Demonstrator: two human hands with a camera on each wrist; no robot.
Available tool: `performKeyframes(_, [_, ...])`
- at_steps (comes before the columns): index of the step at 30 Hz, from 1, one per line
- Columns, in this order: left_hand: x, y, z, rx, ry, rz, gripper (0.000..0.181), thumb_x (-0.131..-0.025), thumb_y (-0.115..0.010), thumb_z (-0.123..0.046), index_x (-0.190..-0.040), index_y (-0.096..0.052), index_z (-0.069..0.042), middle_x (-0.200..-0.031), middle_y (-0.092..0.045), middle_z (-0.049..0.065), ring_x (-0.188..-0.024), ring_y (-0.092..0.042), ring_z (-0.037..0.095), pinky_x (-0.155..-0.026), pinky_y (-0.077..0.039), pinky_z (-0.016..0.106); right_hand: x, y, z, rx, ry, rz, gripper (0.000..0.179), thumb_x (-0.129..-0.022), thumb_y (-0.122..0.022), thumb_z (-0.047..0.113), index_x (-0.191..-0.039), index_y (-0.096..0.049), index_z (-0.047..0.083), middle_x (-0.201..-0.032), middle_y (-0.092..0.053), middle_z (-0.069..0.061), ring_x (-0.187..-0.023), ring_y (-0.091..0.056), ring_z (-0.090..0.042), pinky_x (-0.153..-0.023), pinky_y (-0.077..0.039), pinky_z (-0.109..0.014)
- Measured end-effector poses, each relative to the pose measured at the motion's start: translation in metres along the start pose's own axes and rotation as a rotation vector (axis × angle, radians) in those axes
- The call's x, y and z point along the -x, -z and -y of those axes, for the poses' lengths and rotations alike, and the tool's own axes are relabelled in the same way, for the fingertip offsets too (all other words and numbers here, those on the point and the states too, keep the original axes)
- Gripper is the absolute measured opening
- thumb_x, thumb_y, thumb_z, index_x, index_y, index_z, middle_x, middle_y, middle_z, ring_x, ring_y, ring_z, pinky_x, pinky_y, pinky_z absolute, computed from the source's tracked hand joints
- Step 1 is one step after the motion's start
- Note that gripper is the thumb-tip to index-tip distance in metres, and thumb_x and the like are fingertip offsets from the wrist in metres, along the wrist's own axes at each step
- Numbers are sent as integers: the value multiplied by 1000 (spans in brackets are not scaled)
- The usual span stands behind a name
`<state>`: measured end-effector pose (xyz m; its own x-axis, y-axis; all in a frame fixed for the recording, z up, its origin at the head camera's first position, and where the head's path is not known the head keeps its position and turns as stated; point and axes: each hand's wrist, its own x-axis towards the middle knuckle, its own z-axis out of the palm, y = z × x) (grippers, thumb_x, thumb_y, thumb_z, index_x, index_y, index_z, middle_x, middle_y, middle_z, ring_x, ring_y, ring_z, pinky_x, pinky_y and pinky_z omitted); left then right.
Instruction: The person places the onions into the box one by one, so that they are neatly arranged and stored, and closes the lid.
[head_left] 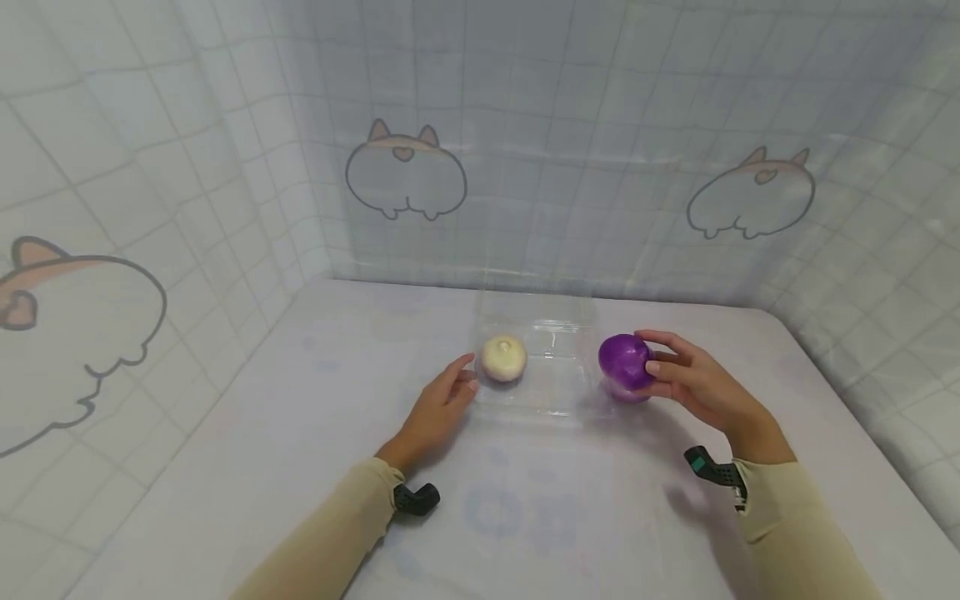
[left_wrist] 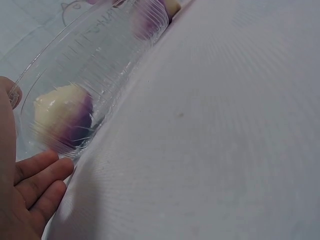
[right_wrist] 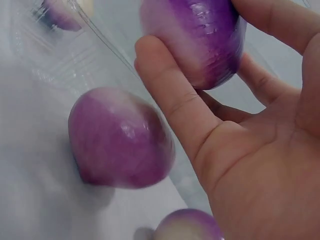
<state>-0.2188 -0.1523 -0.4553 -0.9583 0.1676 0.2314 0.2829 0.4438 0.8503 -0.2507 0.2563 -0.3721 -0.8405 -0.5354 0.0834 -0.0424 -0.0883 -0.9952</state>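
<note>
My right hand (head_left: 690, 375) holds a glossy purple onion (head_left: 625, 361) between thumb and fingers, raised at the right end of a clear plastic box (head_left: 555, 379). Below it lies a second purple onion (right_wrist: 120, 137), partly hidden by the held one in the head view. At the box's left end sits a cream-topped onion (head_left: 503, 358) with a purple underside. My left hand (head_left: 442, 408) rests beside that end, its thumb at the rim and its other fingers (left_wrist: 42, 177) fairly straight along the side wall, holding no onion.
The clear lid (head_left: 536, 308) stands raised behind the box, towards the back wall. Another purple-and-cream onion (right_wrist: 187, 227) shows at the bottom of the right wrist view. Tiled-pattern cloth walls (head_left: 525, 167) enclose the white table (head_left: 337, 350). Both wrists wear dark bands.
</note>
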Motion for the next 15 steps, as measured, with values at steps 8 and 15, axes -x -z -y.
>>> performKeyframes(8, [2,-1,2,7,1,-3,52,-105,-54,-30,-153,-41,-17,-131,-62,8,-115,-59,19,-101,-47,43,-10,-5,0,67,-41,-5,48,-102,-51,1,-149,-40,7,-133,-49,-18,-106,-67,-25,-91,-55,-35])
performKeyframes(15, [1,0,2,-2,-6,-10,51,-105,-53,-31,-153,-41,-17,-131,-62,8,-116,-59,20,-102,-46,43,-25,-12,2,140,-92,4,54,-101,-57,6,-151,-37,7,-142,-39,-26,-112,-65,-29,-92,-55,-37])
